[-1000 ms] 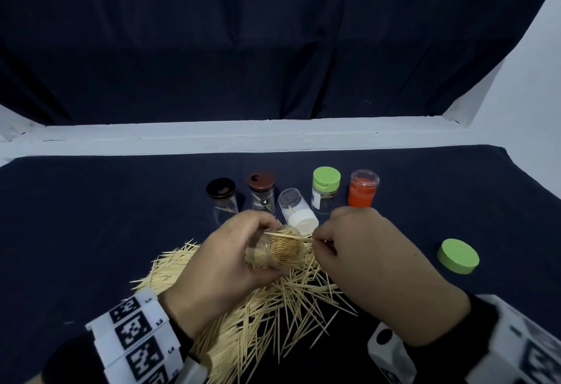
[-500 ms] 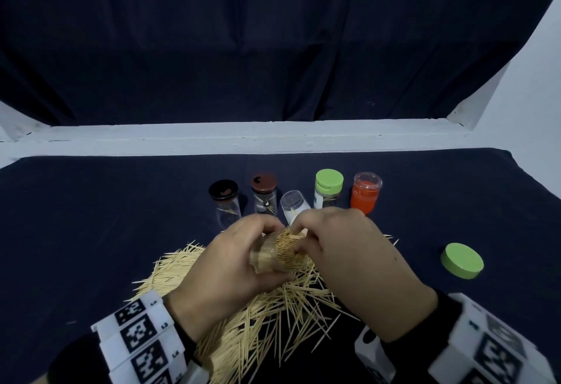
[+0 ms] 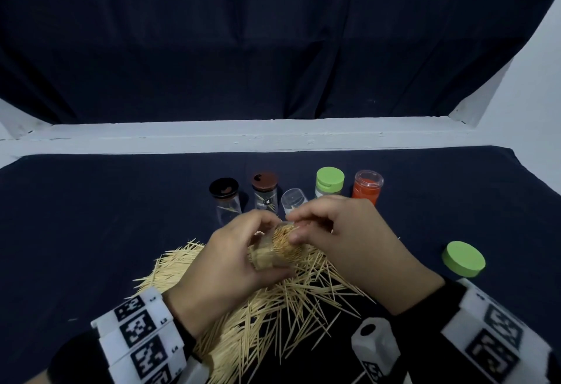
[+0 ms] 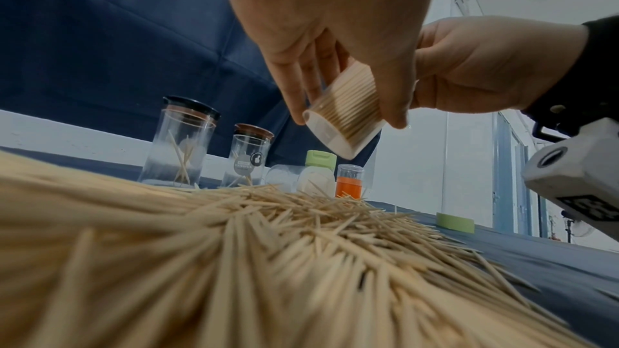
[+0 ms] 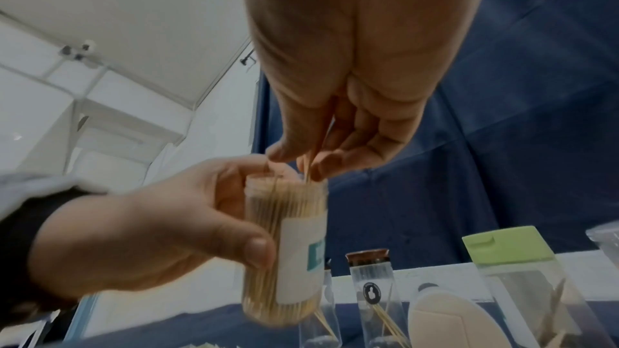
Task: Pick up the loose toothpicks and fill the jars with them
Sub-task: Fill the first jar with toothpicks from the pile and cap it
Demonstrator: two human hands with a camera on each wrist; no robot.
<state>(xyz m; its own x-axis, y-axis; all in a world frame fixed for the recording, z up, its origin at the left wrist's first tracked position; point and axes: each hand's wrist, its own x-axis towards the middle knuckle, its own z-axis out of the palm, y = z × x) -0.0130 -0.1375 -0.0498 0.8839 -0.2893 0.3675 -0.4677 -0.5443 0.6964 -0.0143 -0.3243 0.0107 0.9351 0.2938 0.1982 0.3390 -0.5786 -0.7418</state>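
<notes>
over the big pile of loose toothpicks (image 3: pixel 273 301) on the dark table (image 3: pixel 91 216), the left hand (image 3: pixel 224 265) has its fingers wrapped round a clear jar (image 5: pixel 288 245) that's packed tight with picks and tilted toward the right hand (image 3: pixel 340 241). the right thumb and fingertips (image 5: pixel 330 166) are pinching a toothpick (image 5: pixel 313 162) right at the jar's open mouth. behind them sits a row of other jars: black lid (image 3: pixel 224 189), brown lid (image 3: pixel 264 181), green lid (image 3: pixel 330 178), an orange one (image 3: pixel 366 190). a loose green cap (image 3: pixel 463 259) lies off to the right.
</notes>
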